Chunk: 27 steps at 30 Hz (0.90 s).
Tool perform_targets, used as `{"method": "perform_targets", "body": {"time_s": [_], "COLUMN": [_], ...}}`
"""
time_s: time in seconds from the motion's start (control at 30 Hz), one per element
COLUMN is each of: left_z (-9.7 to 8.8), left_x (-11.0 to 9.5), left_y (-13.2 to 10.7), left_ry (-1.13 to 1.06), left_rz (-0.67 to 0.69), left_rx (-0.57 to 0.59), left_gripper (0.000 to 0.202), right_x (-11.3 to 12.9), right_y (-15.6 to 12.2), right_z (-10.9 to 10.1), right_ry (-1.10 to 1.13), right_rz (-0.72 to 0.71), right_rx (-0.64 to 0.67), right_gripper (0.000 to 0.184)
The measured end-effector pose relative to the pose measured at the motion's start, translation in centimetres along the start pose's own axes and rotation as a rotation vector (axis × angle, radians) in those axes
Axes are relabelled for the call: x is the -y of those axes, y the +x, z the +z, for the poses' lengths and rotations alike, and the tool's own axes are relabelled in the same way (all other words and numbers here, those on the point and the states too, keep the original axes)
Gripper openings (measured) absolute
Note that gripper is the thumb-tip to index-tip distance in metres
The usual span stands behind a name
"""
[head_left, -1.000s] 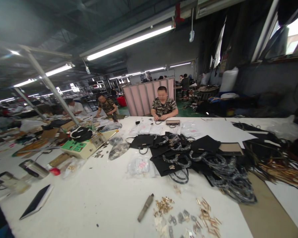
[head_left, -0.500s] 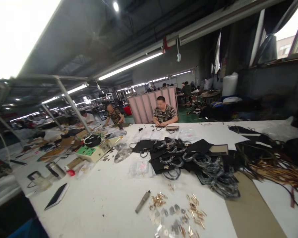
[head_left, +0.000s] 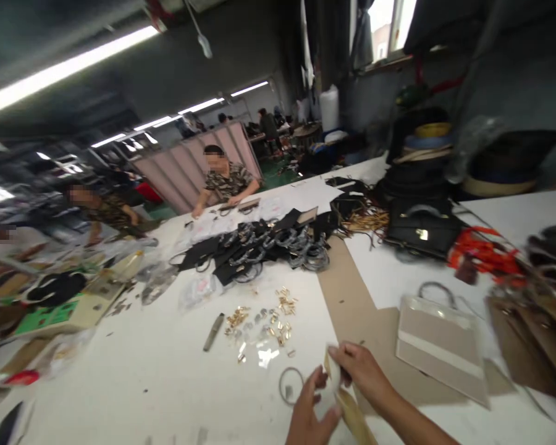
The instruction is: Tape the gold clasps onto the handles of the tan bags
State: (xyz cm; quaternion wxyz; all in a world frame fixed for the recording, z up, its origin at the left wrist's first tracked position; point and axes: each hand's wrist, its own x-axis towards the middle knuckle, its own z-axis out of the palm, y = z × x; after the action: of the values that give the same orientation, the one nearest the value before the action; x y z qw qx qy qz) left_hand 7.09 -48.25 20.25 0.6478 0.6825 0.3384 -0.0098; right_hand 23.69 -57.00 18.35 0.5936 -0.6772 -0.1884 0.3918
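Out of view before, my right grip [head_left: 365,372] now pinches a pale yellow strip [head_left: 353,420] toward the near edge of the surface [head_left: 167,377]; my left grip [head_left: 308,410] meets it, closure unclear; handling looks under way.

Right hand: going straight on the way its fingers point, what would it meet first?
Past the pale strip it holds, the right hand would probably meet the small gold pieces on the table, though depth is unclear.

I'm on the head cam: looks forward and down over the white table [head_left: 167,383], view tilted; left hand [head_left: 311,411] and right hand [head_left: 364,369] near, pink partition [head_left: 178,170] far and left, window [head_left: 381,21] far and right.
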Motion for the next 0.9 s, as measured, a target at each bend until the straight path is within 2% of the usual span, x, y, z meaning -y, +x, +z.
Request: {"method": "perform_targets", "body": {"time_s": [0.07,0.13,0.2,0.27,0.4,0.5,0.6,0.7,0.77,0.83,0.9], "left_z": [2.3,4.5,6.1,7.2,8.3,8.9,9.6,10.2,10.5,10.8,11.0], "left_x": [-1.7,-3.0,-3.5,-3.7,-5.1,-6.7,-7.1,-5.8,-4.3,-2.7,-1.2], "left_y": [1.4,2.3,2.7,2.8,2.7,2.3,1.6,1.1,0.9,1.0,1.1], "left_ry": [-0.076,-0.15,-0.161,-0.119,-0.059,-0.079,-0.162,-0.167,-0.134,-0.111,-0.108], "left_rz": [0.214,0.266,0.258,0.274,0.347,0.36,0.312,0.252,0.201,0.153,0.109], "left_rx": [0.197,0.36,0.443,0.433,0.325,0.365,0.402,0.372,0.334,0.299,0.274], "left_gripper": [0.066,0.06,0.054,0.052,0.068,0.054,0.039,0.032,0.027,0.023,0.025], "right_x": [2.1,3.7,4.3,4.2,3.4,3.2,2.5,0.7,-1.0,-2.5,-3.8], "right_y": [-1.2,-2.7,-4.5,-6.5,-9.7,-11.2,-12.1,-12.7,-12.9,-13.0,-13.0], "right_z": [-2.0,-4.1,-6.0,-7.4,-8.3,-8.1,-8.1,-8.5,-8.7,-8.6,-8.4], "right_ry": [0.039,0.013,-0.069,-0.161,-0.28,-0.283,-0.287,-0.33,-0.325,-0.259,-0.162], "right_rz": [-0.006,-0.02,-0.035,-0.041,-0.02,-0.014,-0.003,0.014,0.027,0.031,0.029], "right_rx": [-0.08,-0.196,-0.3,-0.384,-0.499,-0.514,-0.501,-0.467,-0.468,-0.468,-0.423], "right_gripper": [0.051,0.05,0.047,0.044,0.04,0.04,0.042,0.044,0.037,0.031,0.036]}}
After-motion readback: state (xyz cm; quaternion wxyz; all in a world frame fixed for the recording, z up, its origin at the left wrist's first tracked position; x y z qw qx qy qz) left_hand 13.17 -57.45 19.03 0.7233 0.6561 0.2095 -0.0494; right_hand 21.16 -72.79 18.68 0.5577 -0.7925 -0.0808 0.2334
